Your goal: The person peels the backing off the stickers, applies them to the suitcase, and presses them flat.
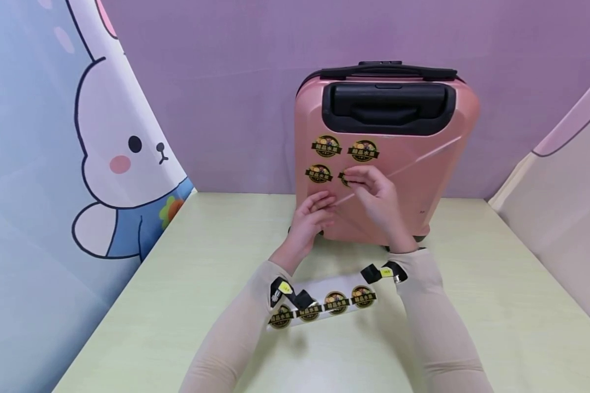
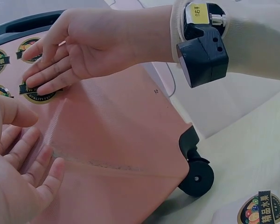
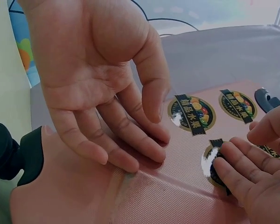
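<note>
A pink suitcase stands upright, bearing round black-and-gold fruit-label stickers in two rows. The right hand presses its fairly straight fingertips on the lower right sticker, partly covering it; its thumb stands apart from the fingers. Below the lower left sticker, the left hand has its fingers extended and loosely bent, with the fingertips at the suitcase's surface. Nothing is held in the left hand. Above are the upper left sticker and the upper right sticker.
On the table, a white backing sheet with several more stickers lies beneath the forearms. The suitcase has a black handle and black wheels. A purple backdrop hangs behind, with a rabbit-printed cloth at left.
</note>
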### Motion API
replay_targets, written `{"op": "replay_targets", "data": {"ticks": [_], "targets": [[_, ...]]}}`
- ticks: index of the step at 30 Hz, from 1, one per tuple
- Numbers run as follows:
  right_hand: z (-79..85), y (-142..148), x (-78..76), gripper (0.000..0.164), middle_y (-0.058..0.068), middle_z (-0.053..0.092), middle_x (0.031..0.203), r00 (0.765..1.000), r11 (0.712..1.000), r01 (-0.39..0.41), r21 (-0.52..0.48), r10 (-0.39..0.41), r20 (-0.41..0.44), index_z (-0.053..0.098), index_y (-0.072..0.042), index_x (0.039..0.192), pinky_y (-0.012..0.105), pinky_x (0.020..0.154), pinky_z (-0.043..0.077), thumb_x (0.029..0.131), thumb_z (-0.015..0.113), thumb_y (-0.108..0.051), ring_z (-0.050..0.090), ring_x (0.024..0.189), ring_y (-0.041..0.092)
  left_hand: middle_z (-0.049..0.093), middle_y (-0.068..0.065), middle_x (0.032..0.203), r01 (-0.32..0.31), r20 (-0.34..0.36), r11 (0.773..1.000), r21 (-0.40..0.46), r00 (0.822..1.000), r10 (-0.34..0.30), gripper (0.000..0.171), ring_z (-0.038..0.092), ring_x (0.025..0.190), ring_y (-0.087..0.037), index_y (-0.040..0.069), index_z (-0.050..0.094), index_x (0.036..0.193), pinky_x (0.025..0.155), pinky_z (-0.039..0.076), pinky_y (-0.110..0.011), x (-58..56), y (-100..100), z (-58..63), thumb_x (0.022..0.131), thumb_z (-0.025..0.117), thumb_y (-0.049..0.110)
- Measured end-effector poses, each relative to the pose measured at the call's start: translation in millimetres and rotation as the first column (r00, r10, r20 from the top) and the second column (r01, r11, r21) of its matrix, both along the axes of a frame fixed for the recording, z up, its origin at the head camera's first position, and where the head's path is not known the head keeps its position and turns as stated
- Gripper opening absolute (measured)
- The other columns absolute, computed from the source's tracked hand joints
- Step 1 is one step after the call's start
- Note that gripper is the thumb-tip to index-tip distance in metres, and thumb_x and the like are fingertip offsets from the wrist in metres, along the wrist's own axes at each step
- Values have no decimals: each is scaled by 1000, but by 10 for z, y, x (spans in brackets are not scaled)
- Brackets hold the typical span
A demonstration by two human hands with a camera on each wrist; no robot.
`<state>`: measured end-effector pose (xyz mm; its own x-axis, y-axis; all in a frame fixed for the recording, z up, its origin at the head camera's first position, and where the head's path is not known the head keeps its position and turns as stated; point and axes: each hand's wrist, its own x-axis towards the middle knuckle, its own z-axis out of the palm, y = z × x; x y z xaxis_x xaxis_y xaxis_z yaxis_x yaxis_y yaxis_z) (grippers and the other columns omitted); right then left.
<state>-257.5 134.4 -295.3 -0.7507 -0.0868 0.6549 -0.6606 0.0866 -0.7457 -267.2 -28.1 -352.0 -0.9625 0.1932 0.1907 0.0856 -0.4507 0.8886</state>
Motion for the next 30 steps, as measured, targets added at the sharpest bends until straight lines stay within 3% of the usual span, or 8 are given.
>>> {"op": "replay_targets", "data": {"ticks": [7, 11, 21, 30], "targets": [[-37, -33, -1, 27, 28, 61, 122, 999, 999, -17, 39, 16, 42, 58, 14, 118, 28, 99, 47, 93, 48, 14, 59, 114, 32, 63, -14, 128, -2, 9, 1000, -9, 1000, 3, 45, 62, 108, -20, -4, 49, 138, 74, 54, -24, 4, -19, -1, 93, 51, -10], [-86, -20, -3, 29, 26, 61, 126, 996, 997, -37, 74, 30, 85, 58, 12, 121, 31, 101, 45, 94, 49, 13, 56, 118, 34, 63, -12, 127, -2, 11, 1000, -15, 1000, 2, 45, 62, 108, -20, -4, 49, 138, 74, 54, -24, 9, -23, 0, 93, 51, -9], [-218, 38, 2, 29, 29, 62, 122, 993, 994, -58, 90, 48, 108, 58, 12, 122, 26, 96, 47, 94, 49, 13, 57, 113, 33, 61, -15, 130, 5, 9, 1000, -23, 1000, -5, 48, 61, 108, -19, -4, 47, 140, 77, 54, -25, 11, -29, -8, 92, 51, -10], [-327, 89, 8, 28, 34, 60, 120, 995, 996, -68, 53, 64, 76, 56, 17, 120, 23, 97, 48, 93, 49, 17, 62, 109, 16, 60, -18, 133, -8, 12, 999, -45, 1000, 9, 48, 61, 110, -21, -4, 48, 139, 76, 54, -24, 21, -37, -6, 92, 52, -10]]}}
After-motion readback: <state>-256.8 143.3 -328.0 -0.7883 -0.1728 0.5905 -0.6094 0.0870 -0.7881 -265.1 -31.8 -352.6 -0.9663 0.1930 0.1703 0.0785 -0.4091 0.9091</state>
